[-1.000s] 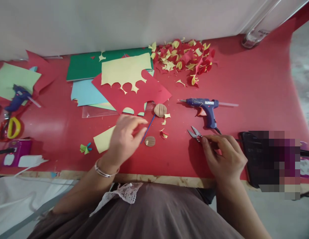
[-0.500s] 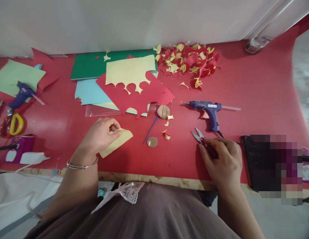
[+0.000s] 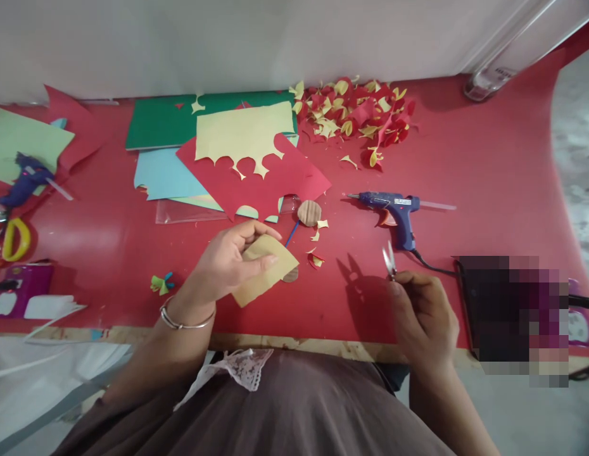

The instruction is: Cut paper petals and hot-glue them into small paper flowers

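Observation:
My left hand (image 3: 232, 263) pinches a small sheet of yellow paper (image 3: 266, 269) between thumb and fingers, lifted over the table. In my right hand (image 3: 422, 316) is a pair of small scissors (image 3: 389, 258), raised off the table with the blades slightly apart and pointing away from me; the handles are hidden in my fingers. A brown wooden-looking disc (image 3: 291, 274) lies partly covered by the paper. Farther back, a second disc (image 3: 310, 213) rests at the end of a thin blue stick (image 3: 291, 234). Red and yellow paper scraps (image 3: 316, 259) lie close by.
A blue glue gun (image 3: 392, 209) lies beyond the scissors, its cord running right. Cut sheets of red paper (image 3: 256, 183) and yellow paper (image 3: 242, 133) are stacked at the back, beside a scrap pile (image 3: 361, 114). Another glue gun (image 3: 26, 179) lies left.
My left hand has lifted the yellow paper and carried it right. My right hand has raised the scissors off the table. A small green and blue paper piece now shows by my left wrist.

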{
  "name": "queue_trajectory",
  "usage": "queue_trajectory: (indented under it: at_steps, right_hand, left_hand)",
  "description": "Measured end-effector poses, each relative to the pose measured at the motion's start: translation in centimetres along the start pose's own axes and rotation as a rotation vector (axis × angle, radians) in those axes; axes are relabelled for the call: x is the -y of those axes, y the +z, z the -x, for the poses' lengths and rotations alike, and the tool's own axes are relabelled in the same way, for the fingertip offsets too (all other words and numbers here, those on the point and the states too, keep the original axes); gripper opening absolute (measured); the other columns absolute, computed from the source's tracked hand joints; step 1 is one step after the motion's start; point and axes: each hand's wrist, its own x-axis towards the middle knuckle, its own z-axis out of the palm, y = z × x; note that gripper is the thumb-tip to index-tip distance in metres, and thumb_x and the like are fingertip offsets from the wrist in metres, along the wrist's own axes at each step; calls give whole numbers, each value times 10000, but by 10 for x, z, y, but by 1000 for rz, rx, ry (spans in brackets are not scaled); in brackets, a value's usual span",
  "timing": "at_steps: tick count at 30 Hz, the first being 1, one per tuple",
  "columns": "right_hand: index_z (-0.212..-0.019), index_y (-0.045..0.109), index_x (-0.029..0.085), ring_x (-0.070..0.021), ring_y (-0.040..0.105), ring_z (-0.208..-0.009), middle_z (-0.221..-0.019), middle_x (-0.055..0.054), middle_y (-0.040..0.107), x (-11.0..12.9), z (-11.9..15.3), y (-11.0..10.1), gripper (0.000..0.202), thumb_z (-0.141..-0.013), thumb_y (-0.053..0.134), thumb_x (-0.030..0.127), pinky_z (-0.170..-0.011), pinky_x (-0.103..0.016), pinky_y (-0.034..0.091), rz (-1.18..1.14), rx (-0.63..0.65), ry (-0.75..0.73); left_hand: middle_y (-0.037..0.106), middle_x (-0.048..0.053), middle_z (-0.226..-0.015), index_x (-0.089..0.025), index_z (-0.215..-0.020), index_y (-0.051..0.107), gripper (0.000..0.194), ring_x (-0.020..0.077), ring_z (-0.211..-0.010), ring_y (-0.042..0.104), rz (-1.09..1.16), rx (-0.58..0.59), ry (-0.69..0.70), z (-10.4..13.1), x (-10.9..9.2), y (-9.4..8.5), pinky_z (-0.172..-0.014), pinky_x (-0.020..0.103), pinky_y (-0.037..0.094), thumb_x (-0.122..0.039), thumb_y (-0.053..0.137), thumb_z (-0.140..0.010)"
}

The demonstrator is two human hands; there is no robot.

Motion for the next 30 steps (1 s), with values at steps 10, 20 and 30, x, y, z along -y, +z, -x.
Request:
queue_trajectory:
  at_steps: [10,20,30]
  right_hand:
    - [-1126,773,231,-153,718,-633,-817,-8,783,47,-7,17,277,-961,757,453,-594,-237,585,-113,292,59]
    - [-1101,785,219,-151,720,-594,-799,-15,808,52,-10,19,259,-1014,686,442,-562,-228,567,-154,372,8]
    - [-1113,771,215,-137,738,-630,-844,-10,823,51,-8,19,197,-1036,670,367,-578,-204,559,-134,373,-65]
  left_hand:
    - [709,-11,-792,-214,-941,690,339,127,-671,651,133,124,-94,-3,7,37,-587,210,520,-382,935,-778]
    - [681,-30,-756,-207,-912,676,354,108,-648,628,230,210,-146,-3,9,38,-586,200,502,-400,947,-791]
    - [676,-30,-766,-203,-921,672,364,105,-660,621,236,235,-163,-2,8,40,-587,194,500,-408,945,-795]
